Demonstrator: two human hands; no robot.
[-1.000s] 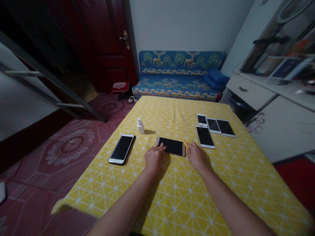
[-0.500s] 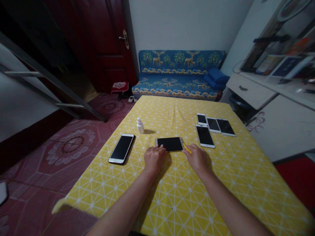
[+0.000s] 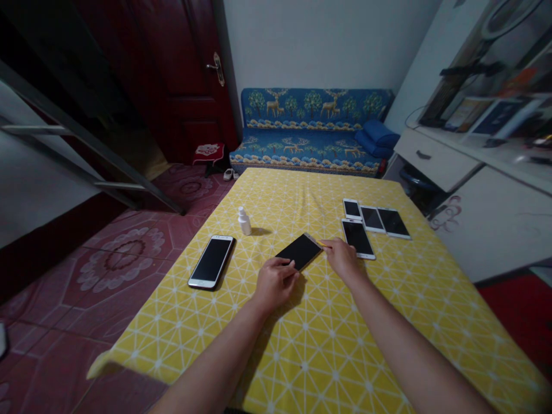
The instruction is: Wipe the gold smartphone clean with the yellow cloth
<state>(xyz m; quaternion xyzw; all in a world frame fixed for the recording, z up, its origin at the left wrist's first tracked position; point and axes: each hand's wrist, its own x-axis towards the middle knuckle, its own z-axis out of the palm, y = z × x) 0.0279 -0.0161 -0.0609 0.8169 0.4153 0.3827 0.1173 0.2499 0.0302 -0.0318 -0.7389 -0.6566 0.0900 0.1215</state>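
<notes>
This is a small room in a private home, apparently a living room or bedroom. A blue sofa bed printed with deer and trees stands against the far wall, with a blue cushion at one end. Beside it are a dark red panel door, a small red stool, and a pair of white slippers on the patterned maroon floor tiles. A yellow patterned tablecloth and a white drawer unit add to the domestic look.

6 phones, 1 bottle, 1 sofa and 1 door are in view. There are 1 left hand and 1 right hand.
</notes>
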